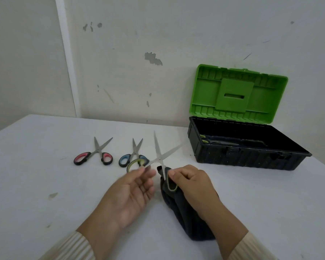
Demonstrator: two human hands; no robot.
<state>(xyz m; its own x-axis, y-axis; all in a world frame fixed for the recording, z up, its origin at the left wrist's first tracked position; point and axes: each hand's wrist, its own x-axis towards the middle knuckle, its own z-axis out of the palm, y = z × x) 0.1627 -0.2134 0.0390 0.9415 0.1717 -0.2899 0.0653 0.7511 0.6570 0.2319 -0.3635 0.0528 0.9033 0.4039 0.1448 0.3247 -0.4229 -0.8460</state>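
Green-handled scissors (159,158) are held spread over the table (45,175), blades pointing away. The left hand (131,192) pinches one loop, and the right hand (189,182) has a closed grip on the other loop and a dark cloth (186,218). The open toolbox (248,158) lies nearer the right hand.

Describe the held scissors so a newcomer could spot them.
From the open green-lidded toolbox, look left: the left hand and right hand hold open scissors over a dark cloth. Handles are yellow-green; the pink pair and blue pair lie beyond.
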